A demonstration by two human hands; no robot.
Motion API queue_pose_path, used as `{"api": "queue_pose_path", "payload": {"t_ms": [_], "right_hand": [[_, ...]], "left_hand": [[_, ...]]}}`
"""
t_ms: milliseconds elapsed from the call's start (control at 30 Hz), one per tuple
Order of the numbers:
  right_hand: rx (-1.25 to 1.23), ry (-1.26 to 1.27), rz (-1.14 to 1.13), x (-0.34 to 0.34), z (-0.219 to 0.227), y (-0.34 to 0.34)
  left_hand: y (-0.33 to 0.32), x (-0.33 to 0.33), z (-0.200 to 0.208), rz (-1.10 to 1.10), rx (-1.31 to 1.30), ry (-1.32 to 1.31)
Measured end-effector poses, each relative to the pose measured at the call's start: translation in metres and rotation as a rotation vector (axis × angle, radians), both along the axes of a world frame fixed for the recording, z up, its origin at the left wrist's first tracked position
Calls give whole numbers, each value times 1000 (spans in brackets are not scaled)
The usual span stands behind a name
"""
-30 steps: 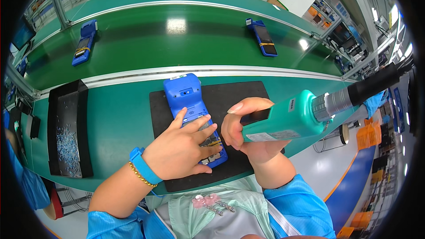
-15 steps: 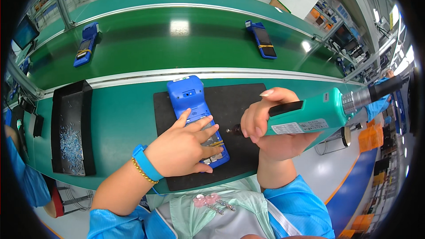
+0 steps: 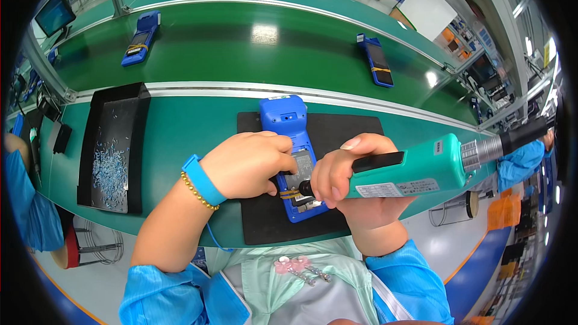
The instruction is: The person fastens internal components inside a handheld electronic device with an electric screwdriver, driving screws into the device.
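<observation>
My right hand (image 3: 352, 174) is wrapped round a green electric screwdriver (image 3: 415, 168), held lying nearly level. Its dark nose (image 3: 306, 189) is over the lower part of a blue handheld terminal (image 3: 284, 114), by a yellow rubber band; the bit's tip cannot be made out. The terminal lies back up on a black mat (image 3: 355, 129), its battery compartment uncovered. My left hand (image 3: 250, 165) is closed at the terminal's left side, fingers bent over the compartment and thumb low by the band. Its fingertips are partly hidden.
A black tray (image 3: 139, 144) with many small bluish screws stands at the left. Two more blue terminals (image 3: 141, 39) (image 3: 376, 63) lie on the green belt (image 3: 211, 48) beyond a metal rail. A co-worker's blue sleeve (image 3: 27, 198) shows at far left; stools (image 3: 72, 247) stand beside the bench.
My right hand has brought the screwdriver's nose leftward over the terminal. My left hand's spread fingers have drawn together and bent at the terminal's left side. The whole view has shifted a little.
</observation>
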State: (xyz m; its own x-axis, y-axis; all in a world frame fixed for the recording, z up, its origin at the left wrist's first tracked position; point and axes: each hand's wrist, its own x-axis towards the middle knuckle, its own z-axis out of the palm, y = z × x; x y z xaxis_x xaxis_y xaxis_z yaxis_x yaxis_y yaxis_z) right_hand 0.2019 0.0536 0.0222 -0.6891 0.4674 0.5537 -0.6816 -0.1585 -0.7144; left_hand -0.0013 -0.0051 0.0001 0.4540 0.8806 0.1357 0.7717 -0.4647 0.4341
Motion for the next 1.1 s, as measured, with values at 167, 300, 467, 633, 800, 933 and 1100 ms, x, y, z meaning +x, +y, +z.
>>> {"api": "queue_pose_path", "payload": {"t_ms": [167,300,467,633,800,933,1100], "right_hand": [[222,-26,-75,-5,-3,6],[235,-45,-79,-8,-4,5],[254,-47,-69,-11,-7,7],[251,-69,-69,-12,-6,4],[277,-80,-103,-12,-7,2],[303,-100,-100,-13,-8,3],[182,-78,-59,-18,-9,-1]], "left_hand": [[3,1,-6,-3,18,-59],[5,1,-12,11,32,-76],[7,0,-15,12,38,-96],[5,0,-16,23,95,-132],[7,-1,-20,19,103,-141],[9,0,-22,21,111,-148],[10,-1,-25,15,119,-160]]}}
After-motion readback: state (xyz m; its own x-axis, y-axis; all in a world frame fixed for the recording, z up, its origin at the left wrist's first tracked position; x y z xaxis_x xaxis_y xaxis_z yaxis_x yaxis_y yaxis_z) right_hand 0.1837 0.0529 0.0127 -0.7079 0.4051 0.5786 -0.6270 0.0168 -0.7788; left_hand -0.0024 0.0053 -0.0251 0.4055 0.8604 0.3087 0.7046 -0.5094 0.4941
